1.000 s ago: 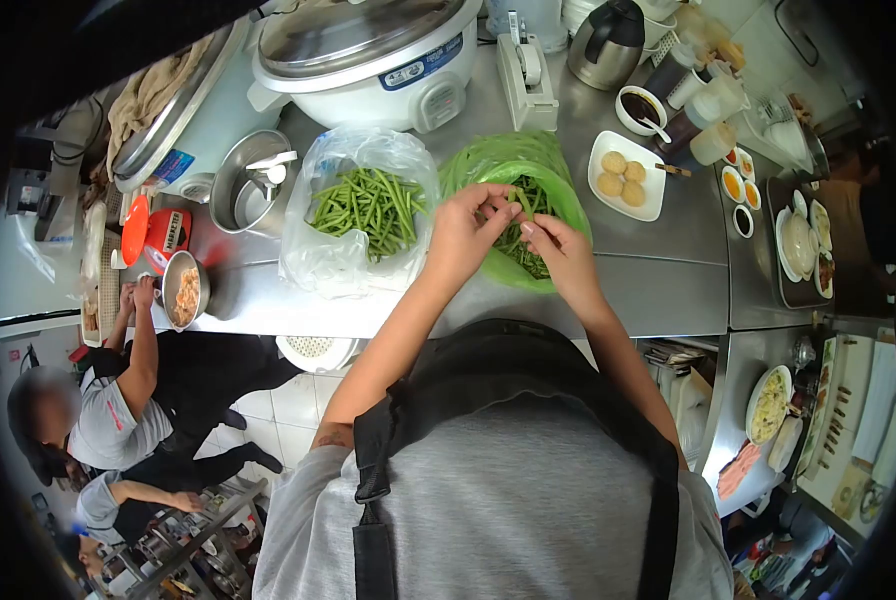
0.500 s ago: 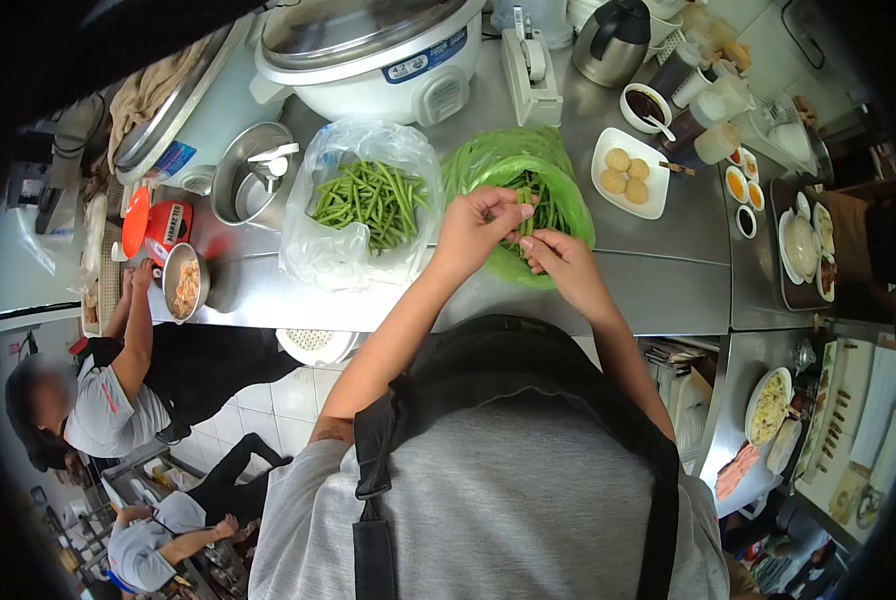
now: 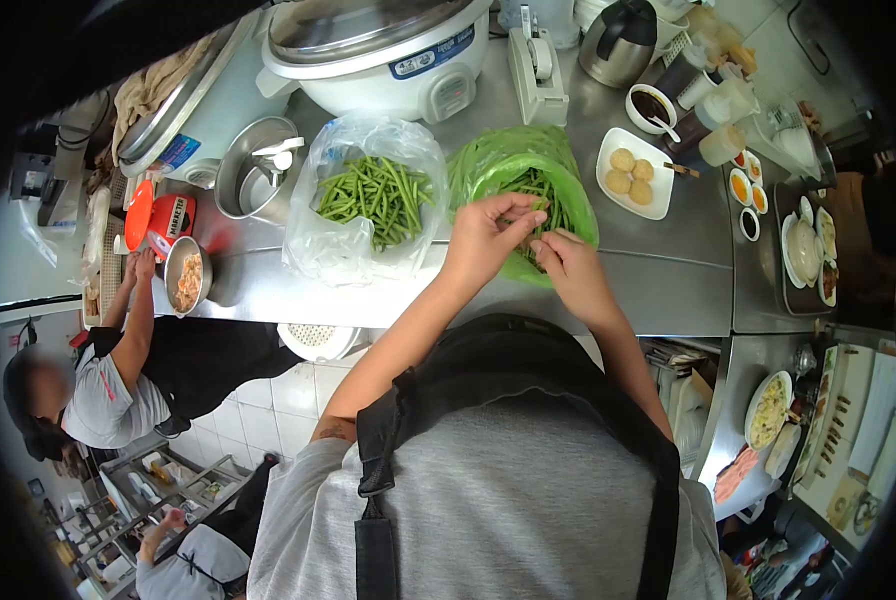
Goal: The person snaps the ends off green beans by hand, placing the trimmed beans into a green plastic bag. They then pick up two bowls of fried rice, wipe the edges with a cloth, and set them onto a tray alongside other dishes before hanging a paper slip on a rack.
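Both of my hands are over the mouth of a green plastic bag (image 3: 483, 160), where long green beans (image 3: 560, 207) lie. My left hand (image 3: 490, 238) is closed, thumb against the fingers, pinching a green bean by its end. Just to its right, my right hand (image 3: 574, 272) is also closed in a pinch at the same beans, its fingertips close to the left thumb. How many beans are between the fingers is hard to make out. On the left stands an opened clear plastic bag (image 3: 315, 243) filled with shorter pieces of green bean (image 3: 376, 198).
Behind the bags are a rice cooker (image 3: 378, 85) and a tape dispenser (image 3: 538, 85). A metal pot (image 3: 238, 185) sits left. To the right are a white plate (image 3: 653, 205) of round balls and a sauce bowl (image 3: 651, 105). A co-worker (image 3: 118, 390) stands at the left.
My hands have shifted slightly, the right one turning and drawing a little down and away from the left. In the background, the lower co-worker has moved downward and turned.
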Demonstrator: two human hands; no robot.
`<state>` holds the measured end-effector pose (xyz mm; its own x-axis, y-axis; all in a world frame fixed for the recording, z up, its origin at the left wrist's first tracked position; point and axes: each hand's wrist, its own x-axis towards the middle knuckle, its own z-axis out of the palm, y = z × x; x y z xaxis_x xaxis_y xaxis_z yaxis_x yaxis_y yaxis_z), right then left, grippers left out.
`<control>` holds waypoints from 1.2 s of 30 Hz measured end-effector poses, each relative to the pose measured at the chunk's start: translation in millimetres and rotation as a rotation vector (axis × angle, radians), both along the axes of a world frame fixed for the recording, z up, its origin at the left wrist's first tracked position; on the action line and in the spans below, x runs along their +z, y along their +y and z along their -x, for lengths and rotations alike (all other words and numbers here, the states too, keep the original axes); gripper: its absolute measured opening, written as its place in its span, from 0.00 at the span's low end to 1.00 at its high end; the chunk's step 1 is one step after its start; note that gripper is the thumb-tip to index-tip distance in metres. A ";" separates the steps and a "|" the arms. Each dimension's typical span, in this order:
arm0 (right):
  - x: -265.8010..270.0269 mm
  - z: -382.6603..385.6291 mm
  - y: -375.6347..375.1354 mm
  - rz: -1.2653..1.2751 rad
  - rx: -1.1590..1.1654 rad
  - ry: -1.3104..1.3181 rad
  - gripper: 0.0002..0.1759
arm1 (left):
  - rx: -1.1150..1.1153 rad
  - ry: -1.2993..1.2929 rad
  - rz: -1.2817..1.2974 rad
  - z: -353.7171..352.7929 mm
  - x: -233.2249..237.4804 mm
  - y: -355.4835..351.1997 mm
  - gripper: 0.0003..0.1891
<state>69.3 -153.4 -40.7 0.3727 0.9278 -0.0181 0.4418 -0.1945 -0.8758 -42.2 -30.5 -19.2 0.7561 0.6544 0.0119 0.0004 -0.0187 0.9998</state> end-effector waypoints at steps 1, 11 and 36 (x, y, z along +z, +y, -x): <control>5.7 0.3 -0.3 -0.022 0.007 -0.277 0.10 | 0.011 0.012 0.007 0.8 -0.6 0.1 0.11; 33.5 -0.8 -5.7 -0.157 0.083 0.285 0.10 | -0.165 0.080 0.704 11.3 -3.3 26.9 0.13; 2.0 15.1 5.3 -0.253 -0.158 1.822 0.11 | 0.023 -0.212 0.061 12.5 23.1 -17.6 0.09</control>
